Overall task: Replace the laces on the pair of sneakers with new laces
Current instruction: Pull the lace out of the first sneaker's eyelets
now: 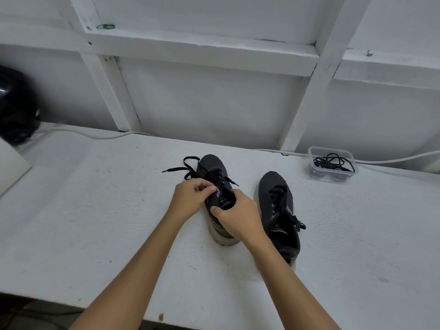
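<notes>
— Where did the shoe being worked on lie, relative to the hands?

— The dark grey fabric sneaker with the pale sole point(213, 172) stood on the white painted tabletop point(95, 222), toe pointing away from the person and heel towards them, so its long axis ran straight out from the body. Both hands sat at the collar end, one on each side.

— And what was each hand doing?

— The left hand point(190, 198) had its fingers curled in a pinch at the left side of the tongue, seemingly on the flat black lace point(188, 167); the exact strand under the fingertips was hard to make out. The right hand point(238, 216) gripped the collar and heel, thumb across the opening, bracing the shoe.

— Which way did the lace run from there?

— Forward and left. Its loose end trailed off onto the tabletop beside the toe, already free of some eyelets, I judged. So pulling would go away from the body, along the shoe's axis, and the left hand was the nearer one for it.

— The other shoe?

— The second dark grey sneaker point(278, 210) lay just to the right, parallel, apparently fully laced. Well beyond it, near the wall, a clear plastic tub point(316, 151) held a tangle of thin black cords point(332, 161), probably the new laces.
</notes>
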